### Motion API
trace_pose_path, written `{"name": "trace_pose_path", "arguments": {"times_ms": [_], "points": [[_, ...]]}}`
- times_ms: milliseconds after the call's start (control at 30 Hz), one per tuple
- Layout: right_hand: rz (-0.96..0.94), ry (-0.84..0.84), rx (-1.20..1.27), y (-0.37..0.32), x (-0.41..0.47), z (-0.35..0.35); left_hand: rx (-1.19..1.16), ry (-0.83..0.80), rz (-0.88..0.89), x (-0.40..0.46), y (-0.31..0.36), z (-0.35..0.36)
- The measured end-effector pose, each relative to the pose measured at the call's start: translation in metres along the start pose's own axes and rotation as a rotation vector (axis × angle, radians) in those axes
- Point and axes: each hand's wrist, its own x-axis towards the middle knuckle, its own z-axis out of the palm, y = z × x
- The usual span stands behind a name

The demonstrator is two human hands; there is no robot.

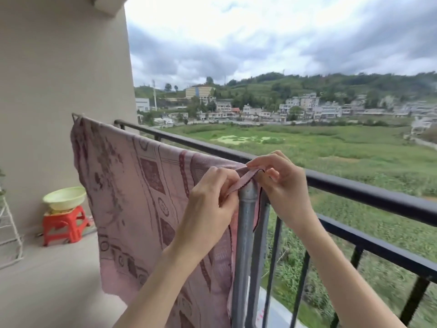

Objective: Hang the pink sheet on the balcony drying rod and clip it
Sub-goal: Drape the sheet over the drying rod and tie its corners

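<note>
The pink patterned sheet (142, 200) hangs over the drying rod, which runs from the wall at upper left toward me. The sheet hides most of the rod. A grey metal post (246, 223) stands upright at the near end. My left hand (210, 200) pinches the sheet's hemmed edge just left of the post top. My right hand (281, 183) pinches the same edge strip above and right of the post. No clip is visible.
A black balcony railing (354, 192) runs behind the rod from upper left to lower right. A red stool (63, 226) with a pale green basin (64, 197) on it stands by the beige wall. A white wire rack (9, 233) is at far left.
</note>
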Motion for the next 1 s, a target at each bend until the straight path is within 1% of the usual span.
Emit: {"name": "trace_pose_path", "arguments": {"times_ms": [67,133,167,233,300,433,533,600,733,800,867,933,1000], "points": [[-0.136,0.104,-0.140,0.005,-0.007,0.004,0.081,0.073,0.024,-0.007,0.000,0.002],[-0.275,0.158,-0.264,0.007,-0.009,0.006,0.173,0.157,0.078,-0.013,0.001,0.003],[-0.315,0.168,-0.303,0.007,-0.010,0.007,0.212,0.187,0.098,-0.015,0.001,0.003],[-0.320,0.181,-0.336,0.008,-0.012,0.009,0.246,0.209,0.090,-0.020,0.000,0.005],[-0.247,0.190,-0.320,0.009,-0.014,0.009,0.210,0.182,0.021,-0.029,0.001,0.009],[0.058,0.138,-0.089,0.014,-0.021,0.001,0.090,0.085,-0.138,-0.056,0.000,0.022],[0.191,0.061,-0.048,0.023,-0.038,-0.001,-0.005,0.089,-0.272,-0.070,-0.004,0.031],[0.230,0.026,-0.034,0.028,-0.054,0.004,-0.032,0.086,-0.313,-0.078,-0.007,0.037],[0.310,0.027,-0.065,0.039,-0.097,0.013,0.004,0.027,-0.223,-0.099,-0.010,0.041],[0.318,0.027,-0.148,0.044,-0.124,0.017,0.028,-0.045,-0.243,-0.112,-0.017,0.042],[0.299,0.002,-0.225,0.047,-0.153,0.020,0.060,-0.164,-0.300,-0.130,-0.026,0.040],[0.293,-0.088,-0.279,0.047,-0.179,0.025,0.093,-0.277,-0.335,-0.150,-0.036,0.033],[0.316,-0.224,-0.325,0.044,-0.199,0.032,0.133,-0.366,-0.367,-0.169,-0.049,0.022]]}}
